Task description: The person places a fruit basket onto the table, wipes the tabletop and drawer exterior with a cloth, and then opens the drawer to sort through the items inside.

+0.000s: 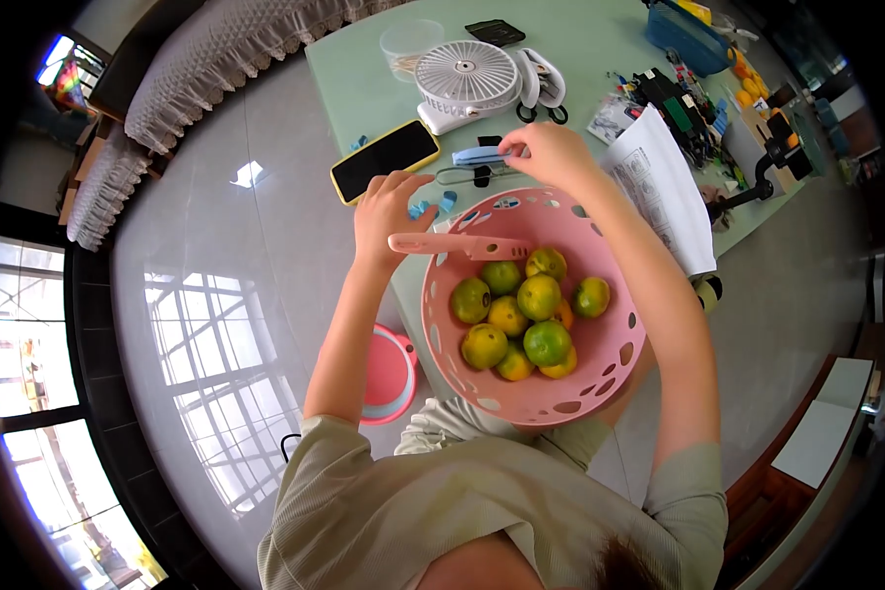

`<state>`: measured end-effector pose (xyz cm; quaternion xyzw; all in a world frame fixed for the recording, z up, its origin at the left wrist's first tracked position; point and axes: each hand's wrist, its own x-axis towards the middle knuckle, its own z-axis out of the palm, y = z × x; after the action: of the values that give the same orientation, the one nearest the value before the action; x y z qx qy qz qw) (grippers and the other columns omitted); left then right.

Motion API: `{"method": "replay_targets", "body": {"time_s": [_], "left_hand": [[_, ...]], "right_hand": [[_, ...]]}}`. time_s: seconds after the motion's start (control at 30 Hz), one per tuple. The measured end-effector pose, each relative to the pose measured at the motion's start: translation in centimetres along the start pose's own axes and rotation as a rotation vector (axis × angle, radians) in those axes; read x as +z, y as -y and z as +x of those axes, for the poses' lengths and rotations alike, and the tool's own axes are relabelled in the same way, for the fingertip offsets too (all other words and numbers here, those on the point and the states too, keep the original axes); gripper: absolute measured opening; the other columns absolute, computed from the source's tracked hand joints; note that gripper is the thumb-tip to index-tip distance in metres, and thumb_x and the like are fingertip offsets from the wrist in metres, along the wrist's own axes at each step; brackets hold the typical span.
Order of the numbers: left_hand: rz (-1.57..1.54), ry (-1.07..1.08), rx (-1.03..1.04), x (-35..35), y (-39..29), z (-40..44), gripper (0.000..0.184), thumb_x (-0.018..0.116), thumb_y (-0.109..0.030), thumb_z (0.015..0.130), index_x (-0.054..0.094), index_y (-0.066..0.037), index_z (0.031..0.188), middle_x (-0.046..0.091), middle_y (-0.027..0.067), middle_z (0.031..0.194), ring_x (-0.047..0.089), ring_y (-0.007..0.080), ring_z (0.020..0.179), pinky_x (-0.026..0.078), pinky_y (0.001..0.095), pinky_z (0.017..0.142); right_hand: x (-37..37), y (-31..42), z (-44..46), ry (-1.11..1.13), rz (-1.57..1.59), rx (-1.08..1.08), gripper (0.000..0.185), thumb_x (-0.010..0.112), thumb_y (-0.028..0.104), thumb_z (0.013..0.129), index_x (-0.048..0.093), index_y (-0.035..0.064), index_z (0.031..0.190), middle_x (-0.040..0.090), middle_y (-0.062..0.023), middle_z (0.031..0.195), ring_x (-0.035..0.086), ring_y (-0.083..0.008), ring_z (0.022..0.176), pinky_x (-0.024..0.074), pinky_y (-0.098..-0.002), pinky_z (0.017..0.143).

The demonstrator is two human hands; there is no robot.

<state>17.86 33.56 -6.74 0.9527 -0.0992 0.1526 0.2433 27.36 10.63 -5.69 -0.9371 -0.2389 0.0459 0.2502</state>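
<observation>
My right hand (553,157) pinches the end of a light-blue flat strip (477,155) above the table. My left hand (387,211) hovers by the table edge, fingers curved and thumb apart. Small blue scraps (446,203) lie beside its thumb. Below both hands, a pink basket (605,369) with cut-out holes rests on my lap. Several green-yellow citrus fruits (539,297) fill its middle. Across the basket's left rim lies a pink long-handled tool (452,243), perhaps a knife; its kind is not certain. A thin wire-framed tool (462,176) lies just under the strip.
A yellow-cased phone (385,160) lies left on the green table (364,84). Behind my hands stand a white fan (467,74) and black-handled scissors (541,108). Printed paper (664,187) and clutter sit right. A pink-and-grey bucket (388,379) is on the floor.
</observation>
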Motion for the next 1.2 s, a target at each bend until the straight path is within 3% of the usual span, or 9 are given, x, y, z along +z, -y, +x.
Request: {"method": "replay_targets", "body": {"time_s": [0.17,0.67,0.87,1.03,1.2], "left_hand": [[0.023,0.07,0.034,2.3,1.3,2.0,0.034,0.071,-0.017,0.063,0.065,-0.012,0.096,0.06,0.0013,0.099,0.052,0.0225,0.093,0.043,0.0344,0.08],[0.077,0.011,0.08,5.3,2.8,3.0,0.029,0.069,-0.017,0.065,0.065,-0.009,0.093,0.061,0.0011,0.093,0.05,0.0234,0.094,0.039,0.0365,0.082],[0.088,0.013,0.12,5.1,2.3,3.3,0.026,0.069,-0.015,0.068,0.062,-0.01,0.092,0.061,0.0012,0.092,0.05,0.0237,0.094,0.039,0.0364,0.081],[0.045,-0.064,0.15,2.4,1.1,3.7,0.023,0.068,-0.016,0.071,0.061,-0.009,0.092,0.061,0.0026,0.091,0.051,0.0252,0.093,0.041,0.0369,0.078],[-0.18,0.013,0.041,-1.3,0.7,4.4,0.024,0.067,-0.017,0.074,0.061,-0.008,0.096,0.062,0.0067,0.094,0.054,0.0273,0.089,0.043,0.0356,0.08]], "right_hand": [[0.1,-0.6,2.2,0.237,-0.196,-0.026,0.021,0.07,0.022,0.064,0.069,0.0165,0.084,0.065,-0.0038,0.076,0.062,-0.021,0.078,0.0493,-0.0348,0.066],[2.0,0.0,4.4,0.33,-0.417,-0.227,0.016,0.073,0.02,0.057,0.068,0.0135,0.071,0.065,-0.0049,0.071,0.063,-0.0229,0.069,0.0491,-0.0349,0.062],[2.2,-0.1,4.3,0.279,-0.444,-0.177,0.01,0.07,0.012,0.056,0.067,0.017,0.065,0.064,-0.0029,0.065,0.063,-0.0221,0.065,0.0493,-0.0333,0.059],[-0.7,0.7,2.9,0.161,-0.294,-0.146,0.009,0.068,0.019,0.06,0.068,0.0159,0.069,0.063,-0.0021,0.064,0.062,-0.0219,0.064,0.0487,-0.0343,0.059],[-3.3,3.2,1.2,0.052,-0.191,-0.176,0.011,0.068,0.018,0.061,0.068,0.0131,0.071,0.065,-0.0038,0.069,0.063,-0.0229,0.066,0.0497,-0.0354,0.06]]}}
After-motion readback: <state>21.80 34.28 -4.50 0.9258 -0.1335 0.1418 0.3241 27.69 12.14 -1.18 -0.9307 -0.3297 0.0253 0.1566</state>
